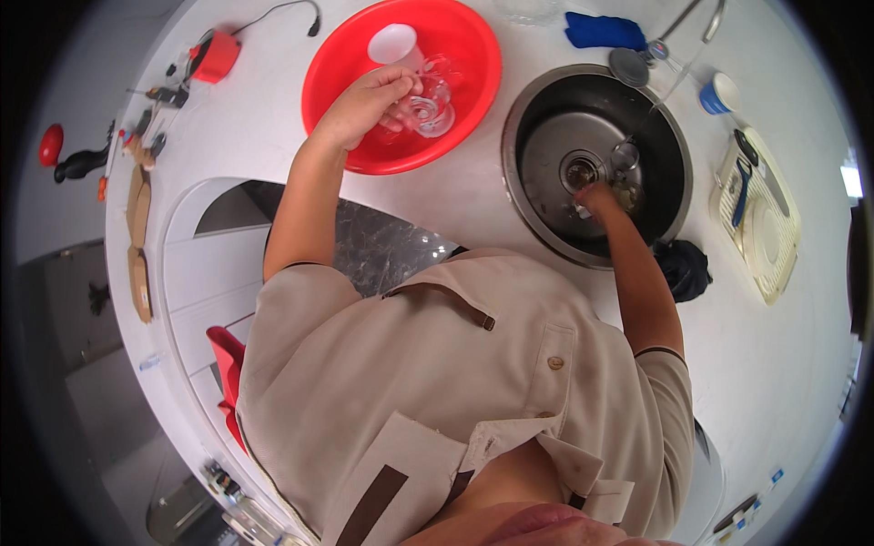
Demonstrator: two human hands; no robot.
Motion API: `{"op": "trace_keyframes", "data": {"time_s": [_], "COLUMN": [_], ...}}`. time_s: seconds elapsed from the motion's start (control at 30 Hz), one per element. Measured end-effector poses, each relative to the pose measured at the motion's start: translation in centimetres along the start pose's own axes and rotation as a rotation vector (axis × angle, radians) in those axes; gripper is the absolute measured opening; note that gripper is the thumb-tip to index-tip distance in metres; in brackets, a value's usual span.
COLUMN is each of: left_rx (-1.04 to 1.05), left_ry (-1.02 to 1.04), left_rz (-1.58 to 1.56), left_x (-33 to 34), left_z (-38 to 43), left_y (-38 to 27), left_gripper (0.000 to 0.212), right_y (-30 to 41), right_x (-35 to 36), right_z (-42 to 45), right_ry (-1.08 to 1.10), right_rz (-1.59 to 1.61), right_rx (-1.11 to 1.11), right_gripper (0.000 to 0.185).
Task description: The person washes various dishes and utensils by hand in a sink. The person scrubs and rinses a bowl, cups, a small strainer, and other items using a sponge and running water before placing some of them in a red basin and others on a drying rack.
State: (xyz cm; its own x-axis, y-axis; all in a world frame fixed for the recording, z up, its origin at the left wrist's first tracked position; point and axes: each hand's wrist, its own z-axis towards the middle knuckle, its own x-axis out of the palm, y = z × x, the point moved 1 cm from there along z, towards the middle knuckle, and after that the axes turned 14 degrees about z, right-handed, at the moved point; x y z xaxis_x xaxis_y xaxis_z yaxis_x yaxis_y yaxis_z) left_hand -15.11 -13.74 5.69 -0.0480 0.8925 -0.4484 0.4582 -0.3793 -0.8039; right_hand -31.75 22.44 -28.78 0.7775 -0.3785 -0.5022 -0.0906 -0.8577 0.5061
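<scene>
My left hand (382, 99) is over a red plastic basin (488, 89), its fingers on a clear glass (430, 109) with a swirled look. A white cup (394, 44) stands in the basin near that hand, among other clear pieces that I cannot make out. Inside the round metal sink (546, 164), my right hand (596, 201) is low beside the drain and pinches something small and whitish (582, 211). Just beyond it lies a small clear glass (625, 156). A thin stream of water falls into the sink from the faucet (713, 24).
Blue cloth (604, 31) and a dark round strainer or lid (628, 67) lie behind the sink. To the right are a blue-and-white cup (719, 93), a cream drying tray (785, 273) with a knife and a peeler, and a dark cloth (683, 271). A red appliance (215, 54) stands far left.
</scene>
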Motion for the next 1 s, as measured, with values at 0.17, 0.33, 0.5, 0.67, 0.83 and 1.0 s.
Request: {"op": "trace_keyframes", "data": {"time_s": [0.17, 0.33, 0.5, 0.67, 0.83, 1.0], "left_rx": [-0.213, -0.109, 0.157, 0.188, 0.207, 0.252], "left_ry": [0.187, 0.193, 0.032, -0.059, -0.045, -0.077], "left_rz": [0.127, 0.504, 0.934, 1.082, 1.173, 1.197], "left_x": [0.0, 1.4, 2.8, 3.7, 4.2, 4.6], "left_z": [0.2, 2.4, 4.4, 5.0, 4.6, 4.2], "left_y": [3.7, 5.2, 5.0, 5.3, 5.3, 4.8], "left_gripper": [0.028, 0.04, 0.044, 0.041, 0.039, 0.038], "right_y": [-0.5, 2.9, 8.4, 8.6, 7.8, 5.8], "right_x": [1.2, 0.1, -2.7, -3.3, -3.2, -2.2], "right_z": [2.0, -2.1, -9.4, -10.1, -9.4, -6.9], "right_ry": [-0.103, -0.132, -0.327, -0.429, -0.35, -0.361], "right_rz": [-0.208, 0.104, 0.076, 0.174, 0.26, 0.113], "right_rx": [-0.239, -0.271, -0.329, -0.392, -0.247, -0.28], "right_gripper": [0.017, 0.013, 0.011, 0.014, 0.02, 0.034]}}
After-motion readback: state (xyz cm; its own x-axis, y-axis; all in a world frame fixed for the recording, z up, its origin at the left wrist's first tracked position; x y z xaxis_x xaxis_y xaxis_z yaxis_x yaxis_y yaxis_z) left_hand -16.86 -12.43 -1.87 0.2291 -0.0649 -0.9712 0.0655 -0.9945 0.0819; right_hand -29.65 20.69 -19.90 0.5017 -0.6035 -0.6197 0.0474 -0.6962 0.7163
